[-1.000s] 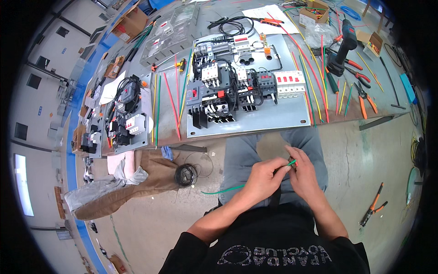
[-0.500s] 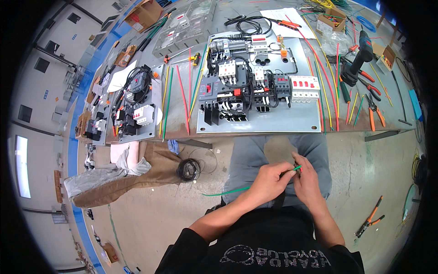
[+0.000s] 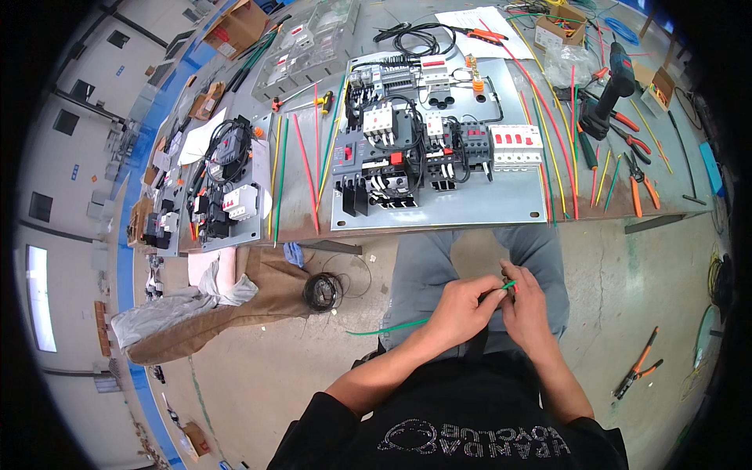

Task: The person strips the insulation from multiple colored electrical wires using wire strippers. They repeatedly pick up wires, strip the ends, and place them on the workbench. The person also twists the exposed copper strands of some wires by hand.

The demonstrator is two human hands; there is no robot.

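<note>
Over my lap, my left hand [image 3: 464, 308] pinches a green wire [image 3: 388, 328] close to one end. The wire's long tail passes under my left forearm and sticks out to the left. My right hand [image 3: 528, 309] meets the left one, its fingers closed around the wire's tip. A small red piece shows between the right fingers at that tip; I cannot make out what it is. On the bench beyond my knees sits a grey mounting plate [image 3: 439, 211] with breakers, contactors and black wiring, apart from both hands.
A second wired plate [image 3: 252, 227] stands at the bench's left. Red, yellow and green wires lie beside both plates. To the right are a power drill [image 3: 609, 98] and orange-handled pliers [image 3: 641, 188]. More orange-handled pliers [image 3: 638, 366] and a black cable coil [image 3: 322, 292] lie on the floor.
My view has shifted slightly, so the bench sits a little farther left. Both hands keep the green wire in nearly the same place, with only slight finger movement.
</note>
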